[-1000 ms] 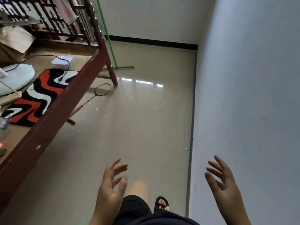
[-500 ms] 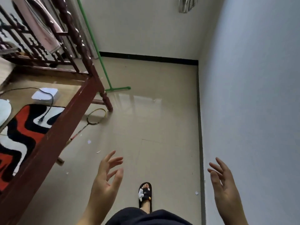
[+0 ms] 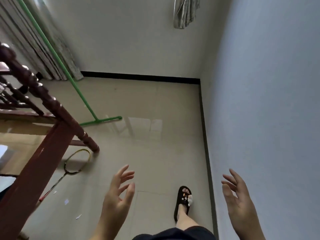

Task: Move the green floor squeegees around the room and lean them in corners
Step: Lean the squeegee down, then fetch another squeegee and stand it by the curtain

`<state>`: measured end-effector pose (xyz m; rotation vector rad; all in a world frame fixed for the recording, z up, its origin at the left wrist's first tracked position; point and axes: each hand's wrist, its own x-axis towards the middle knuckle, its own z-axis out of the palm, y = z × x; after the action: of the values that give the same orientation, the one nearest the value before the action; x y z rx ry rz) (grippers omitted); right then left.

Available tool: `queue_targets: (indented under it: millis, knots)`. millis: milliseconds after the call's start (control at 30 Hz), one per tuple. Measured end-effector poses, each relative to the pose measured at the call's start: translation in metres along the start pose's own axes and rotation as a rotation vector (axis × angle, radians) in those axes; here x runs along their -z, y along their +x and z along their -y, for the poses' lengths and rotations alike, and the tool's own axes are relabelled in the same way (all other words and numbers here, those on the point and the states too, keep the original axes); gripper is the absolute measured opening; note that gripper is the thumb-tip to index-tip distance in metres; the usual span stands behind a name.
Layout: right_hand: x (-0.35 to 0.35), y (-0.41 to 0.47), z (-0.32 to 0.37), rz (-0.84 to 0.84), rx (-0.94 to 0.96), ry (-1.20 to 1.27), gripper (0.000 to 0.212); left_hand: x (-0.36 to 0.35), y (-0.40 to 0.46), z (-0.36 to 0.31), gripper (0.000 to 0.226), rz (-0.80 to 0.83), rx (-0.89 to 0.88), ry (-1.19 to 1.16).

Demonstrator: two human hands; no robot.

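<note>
A green floor squeegee [image 3: 69,73] leans at the far left, its long handle slanting up past the curtain and its blade [image 3: 102,120] resting on the tiled floor beside the bed's corner post. My left hand [image 3: 119,193] is raised low in the middle of the view, fingers spread, holding nothing. My right hand [image 3: 237,196] is raised close to the right wall, also spread and empty. Both hands are well short of the squeegee.
A dark red wooden bed frame [image 3: 43,153] fills the left side. A badminton racket [image 3: 72,167] lies on the floor by its post [image 3: 88,141]. A curtain [image 3: 57,54] hangs at the far left; cloth [image 3: 186,13] hangs on the back wall. The white wall [image 3: 268,118] runs along the right. My sandalled foot [image 3: 183,200] steps forward.
I have walked forward along the wall and the view has tilted up; the squeegee and far corner are nearer. Both hands stay raised and empty.
</note>
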<state>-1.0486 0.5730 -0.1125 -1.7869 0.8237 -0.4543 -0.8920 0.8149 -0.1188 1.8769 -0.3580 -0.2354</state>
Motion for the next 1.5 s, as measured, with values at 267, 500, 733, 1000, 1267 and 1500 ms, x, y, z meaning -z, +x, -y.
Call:
queue_targets:
  millis: [267,500,733,1000,1267,1500]
  knots:
    - [-0.003,0.227,0.048,0.113,0.079,-0.024,0.041,-0.07,0.172,-0.039,0.041,-0.098,0.031,-0.055]
    - [-0.082,0.387,0.066,0.26,0.088,-0.018,0.033,-0.074,0.312,-0.017,0.043,-0.216,0.14,-0.092]
    - [-0.185,0.548,0.138,0.348,0.2,-0.005,0.045,-0.024,0.488,-0.021,0.035,-0.376,0.117,-0.083]
    - [-0.289,0.705,0.193,0.502,0.266,-0.031,0.045,-0.009,0.628,0.0,0.035,-0.557,0.166,-0.123]
    - [-0.411,0.891,0.27,0.802,0.409,-0.062,0.044,-0.012,0.791,0.007,0.032,-0.87,0.206,-0.192]
    - [-0.546,0.973,0.326,1.129,0.516,-0.065,0.036,0.011,0.854,0.019,0.036,-1.197,0.305,-0.191]
